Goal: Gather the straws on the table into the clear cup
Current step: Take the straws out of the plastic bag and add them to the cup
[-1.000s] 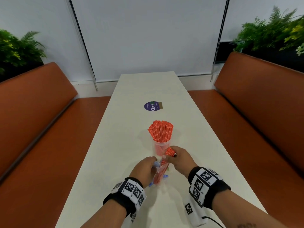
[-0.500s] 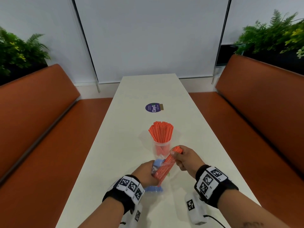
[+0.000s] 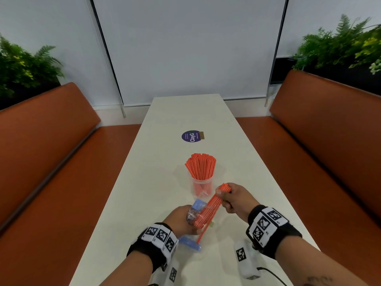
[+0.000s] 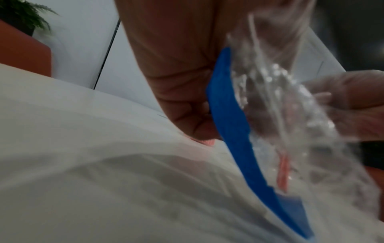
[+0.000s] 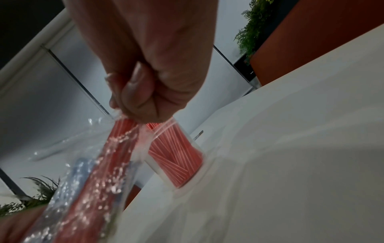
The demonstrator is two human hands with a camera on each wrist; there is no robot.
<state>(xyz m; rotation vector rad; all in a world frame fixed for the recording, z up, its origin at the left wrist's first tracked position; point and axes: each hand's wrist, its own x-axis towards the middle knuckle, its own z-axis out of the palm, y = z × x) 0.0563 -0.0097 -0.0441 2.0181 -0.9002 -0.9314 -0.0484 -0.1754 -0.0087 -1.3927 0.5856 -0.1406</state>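
A clear cup (image 3: 202, 186) (image 5: 176, 157) packed with orange straws (image 3: 201, 167) stands upright mid-table. Just in front of it, my right hand (image 3: 231, 200) (image 5: 145, 92) grips the upper end of a bundle of orange straws (image 3: 208, 211) (image 5: 116, 151). The bundle slants down to the left and is partly inside a crinkled clear plastic bag (image 3: 192, 215) (image 4: 290, 115) with a blue strip (image 4: 232, 125). My left hand (image 3: 183, 220) (image 4: 182, 82) grips that bag at its lower part, close above the table.
The long white table (image 3: 165, 182) carries a round purple sticker (image 3: 191, 136) beyond the cup. Orange benches (image 3: 41, 162) flank both long sides, with plants behind them. A white device with a cable (image 3: 246, 261) hangs under my right wrist.
My right hand has drawn the straw bundle further up and to the right, out of the bag. My left hand has stayed low, holding the bag back.
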